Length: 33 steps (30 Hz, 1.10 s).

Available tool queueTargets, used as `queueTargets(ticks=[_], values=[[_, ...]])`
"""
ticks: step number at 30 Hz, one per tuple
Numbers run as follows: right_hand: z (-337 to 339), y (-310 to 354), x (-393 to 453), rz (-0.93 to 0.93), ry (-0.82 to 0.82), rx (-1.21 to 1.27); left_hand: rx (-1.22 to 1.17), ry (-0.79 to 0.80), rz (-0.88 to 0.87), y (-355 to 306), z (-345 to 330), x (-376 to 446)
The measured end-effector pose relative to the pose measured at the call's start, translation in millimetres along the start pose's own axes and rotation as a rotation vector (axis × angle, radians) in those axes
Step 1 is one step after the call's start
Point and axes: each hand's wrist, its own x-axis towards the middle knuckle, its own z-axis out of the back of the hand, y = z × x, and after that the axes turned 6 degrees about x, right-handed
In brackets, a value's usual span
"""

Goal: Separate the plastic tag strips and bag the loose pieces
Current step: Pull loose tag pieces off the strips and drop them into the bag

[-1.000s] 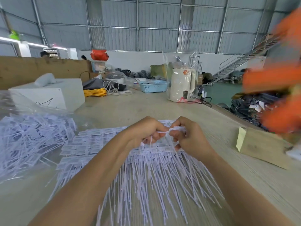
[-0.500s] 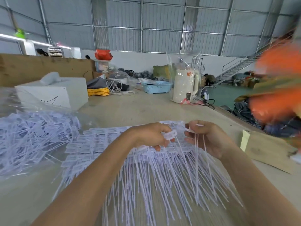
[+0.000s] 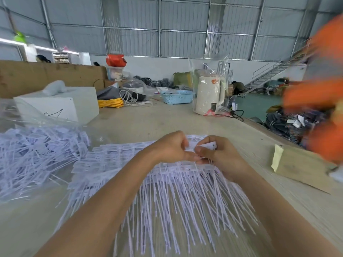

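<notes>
A spread of white plastic tag strips (image 3: pixel 178 197) lies on the table in front of me, heads in a row and long thin tails fanning toward me. My left hand (image 3: pixel 171 148) and my right hand (image 3: pixel 217 154) meet over the strips' far edge. Both pinch the same strip end; a small white tag (image 3: pixel 207 146) with a hole shows between my right thumb and fingers. At the left, a clear plastic bag (image 3: pixel 37 156) holds a heap of loose white tags.
A cardboard piece with yellow tape (image 3: pixel 297 166) lies at the right. Farther back stand a white box (image 3: pixel 61 106), a cream kettle in plastic wrap (image 3: pixel 209 97), a blue basket (image 3: pixel 177 97) and yellow cord (image 3: pixel 110 103). A blurred person in orange (image 3: pixel 323 97) moves at the right edge.
Half a second ago my hands were apart, the right one lifting a few separated tails. Now they have come back together on the strip's far edge.
</notes>
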Motion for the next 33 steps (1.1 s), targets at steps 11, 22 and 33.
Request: queueTargets(ticks=[11, 22, 33], values=[[7, 1, 1, 0.066, -0.020, 0.052, -0.311, 0.060, -0.021, 7, 2, 0], [-3, 0, -1, 0.288, -0.096, -0.124, -0.448, 0.040, 0.139, 0, 3, 1], [50, 6, 15, 0.011, -0.467, 0.420, -0.266, 0.183, 0.002, -12, 9, -11]])
